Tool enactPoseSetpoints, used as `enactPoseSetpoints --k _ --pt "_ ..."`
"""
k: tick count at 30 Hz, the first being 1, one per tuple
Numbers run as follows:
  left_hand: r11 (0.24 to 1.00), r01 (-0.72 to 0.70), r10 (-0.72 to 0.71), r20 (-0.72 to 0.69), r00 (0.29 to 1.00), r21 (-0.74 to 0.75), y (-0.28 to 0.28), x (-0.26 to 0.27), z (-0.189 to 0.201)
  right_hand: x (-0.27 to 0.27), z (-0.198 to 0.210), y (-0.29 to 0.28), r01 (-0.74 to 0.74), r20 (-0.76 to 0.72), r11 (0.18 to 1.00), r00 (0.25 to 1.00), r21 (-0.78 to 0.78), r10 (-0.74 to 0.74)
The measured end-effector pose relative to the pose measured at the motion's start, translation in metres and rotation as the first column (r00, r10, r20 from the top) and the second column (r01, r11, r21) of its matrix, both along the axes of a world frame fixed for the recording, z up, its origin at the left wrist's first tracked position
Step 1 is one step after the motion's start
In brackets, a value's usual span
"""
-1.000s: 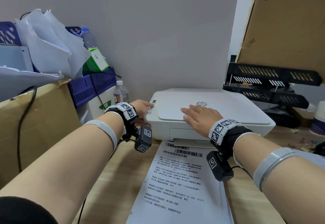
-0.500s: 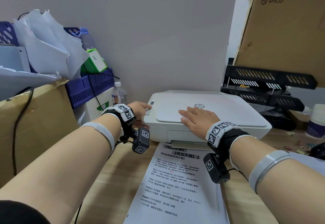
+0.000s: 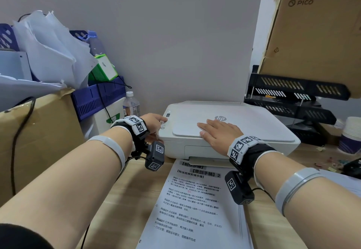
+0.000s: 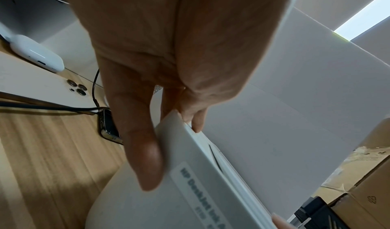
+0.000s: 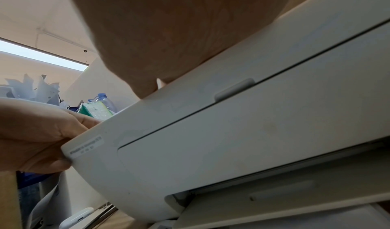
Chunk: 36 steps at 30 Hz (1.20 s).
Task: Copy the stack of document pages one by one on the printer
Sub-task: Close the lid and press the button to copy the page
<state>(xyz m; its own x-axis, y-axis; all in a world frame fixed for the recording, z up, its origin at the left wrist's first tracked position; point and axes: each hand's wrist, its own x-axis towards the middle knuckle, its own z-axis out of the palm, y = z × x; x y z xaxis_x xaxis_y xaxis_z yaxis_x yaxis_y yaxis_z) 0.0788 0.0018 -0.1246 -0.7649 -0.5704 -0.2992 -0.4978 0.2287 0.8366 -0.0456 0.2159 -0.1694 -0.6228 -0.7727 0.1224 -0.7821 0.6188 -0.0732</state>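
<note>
A white HP printer (image 3: 244, 119) stands on the wooden desk with its lid down. My right hand (image 3: 218, 133) lies flat on the lid's front part, fingers straight. My left hand (image 3: 156, 123) holds the printer's front left corner: the index fingertip is on the control panel and the thumb (image 4: 143, 149) lies against the front face. The right wrist view shows the printer's front (image 5: 253, 132) with my left hand (image 5: 38, 132) wrapped round its corner. A stack of printed document pages (image 3: 195, 205) lies on the desk in front of the output slot.
Black letter trays (image 3: 293, 96) and a PICO cardboard box (image 3: 312, 33) stand to the right. A brown box (image 3: 39, 131), a blue basket (image 3: 97, 100) and a water bottle (image 3: 131, 104) are to the left. A phone (image 4: 42, 86) lies left of the printer.
Both hands stay where they were on the printer. Only the head view has shifted slightly.
</note>
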Motion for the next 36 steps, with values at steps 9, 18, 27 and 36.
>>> enactPoseSetpoints --k 9,18,27,36 --pt "0.999 0.003 -0.002 0.015 1.000 -0.035 -0.0021 -0.0012 -0.0009 0.0004 0.0005 0.0004 0.001 0.001 1.000 1.000 0.001 -0.001" --pt "0.998 0.016 -0.015 0.026 1.000 -0.054 -0.0019 -0.0007 -0.0001 0.0015 0.0011 0.0012 -0.007 -0.005 1.000 1.000 0.000 0.007" --pt "0.997 0.017 -0.015 0.029 0.999 -0.074 -0.0040 -0.0019 -0.0018 -0.0004 0.0004 0.0005 -0.002 -0.004 1.000 1.000 -0.001 0.002" --pt "0.996 0.028 -0.025 0.041 0.999 -0.084 -0.0056 -0.0027 -0.0017 -0.0005 0.0034 -0.0007 -0.006 0.006 1.000 1.000 0.016 0.006"
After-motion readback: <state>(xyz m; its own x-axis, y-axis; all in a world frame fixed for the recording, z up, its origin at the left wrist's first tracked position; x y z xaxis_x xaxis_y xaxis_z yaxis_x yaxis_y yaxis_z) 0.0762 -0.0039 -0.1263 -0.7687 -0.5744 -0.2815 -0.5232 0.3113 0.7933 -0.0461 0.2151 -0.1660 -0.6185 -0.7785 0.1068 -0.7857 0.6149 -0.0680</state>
